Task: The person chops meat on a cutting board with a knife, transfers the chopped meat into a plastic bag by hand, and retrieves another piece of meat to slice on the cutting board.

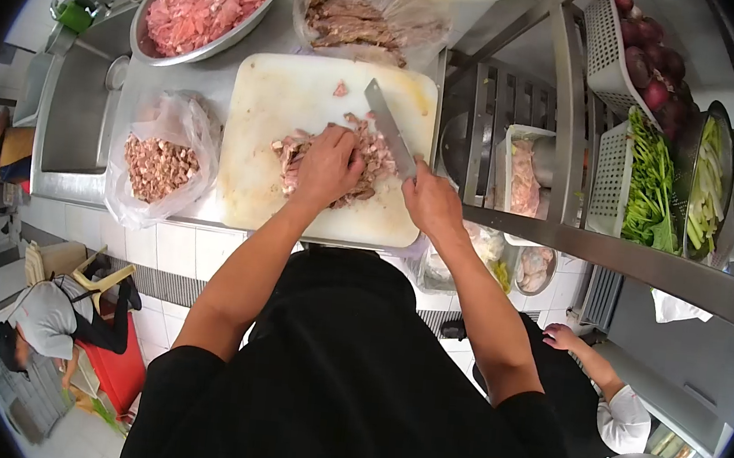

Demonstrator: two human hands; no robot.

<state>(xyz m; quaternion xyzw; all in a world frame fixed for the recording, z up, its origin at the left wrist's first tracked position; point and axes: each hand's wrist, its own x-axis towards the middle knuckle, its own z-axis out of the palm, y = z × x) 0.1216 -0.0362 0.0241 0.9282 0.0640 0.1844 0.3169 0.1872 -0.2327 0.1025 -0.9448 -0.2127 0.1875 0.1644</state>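
Note:
A white cutting board (256,95) lies on the steel counter in front of me. Chopped meat (380,155) is heaped at its middle, with one small piece apart near the top. My left hand (330,168) presses down on the meat with curled fingers, and what lies under them is partly hidden. My right hand (433,202) grips the handle of a knife (386,120), a broad-bladed cleaver type. Its blade points up and left along the right side of the heap.
A steel bowl of raw meat (212,6) and a plastic bag of diced meat (161,165) stand left. Bagged meat strips (351,24) lie behind the board. On the right, a steel rack (595,247) holds onions (656,67) and greens (649,190). Two people are nearby.

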